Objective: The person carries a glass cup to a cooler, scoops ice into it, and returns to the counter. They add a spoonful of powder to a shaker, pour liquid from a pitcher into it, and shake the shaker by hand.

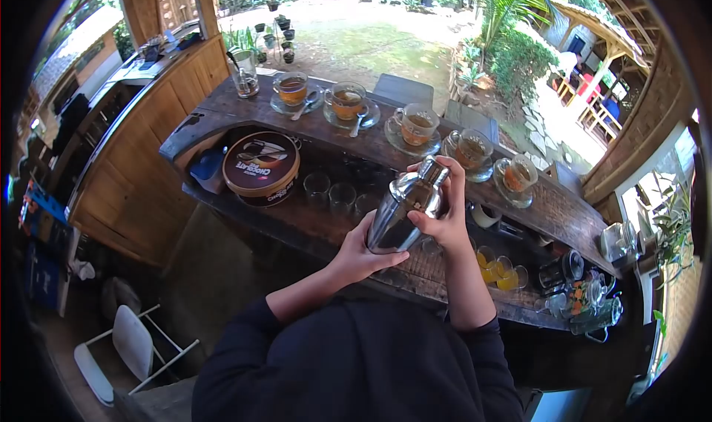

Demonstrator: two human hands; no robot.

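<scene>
A shiny metal cocktail shaker (400, 213) is held tilted in front of my chest, its capped top leaning away to the right. My left hand (363, 250) cups the base from below and the left. Around the shoulder and cap, my right hand (447, 211) is wrapped, thumb along the body. Beyond it, glass cups of amber tea stand on saucers along the raised counter ledge, among them a cup (417, 123) just behind the shaker. Empty clear glasses (342, 197) sit on the lower shelf to the left, partly hidden by the shaker.
A round chocolate tub (261, 168) stands left on the lower shelf. Small glasses of orange drink (506, 276) are right of my right forearm. Glass jars (599, 311) crowd the counter's right end. A white folding chair (133, 344) stands on the floor at lower left.
</scene>
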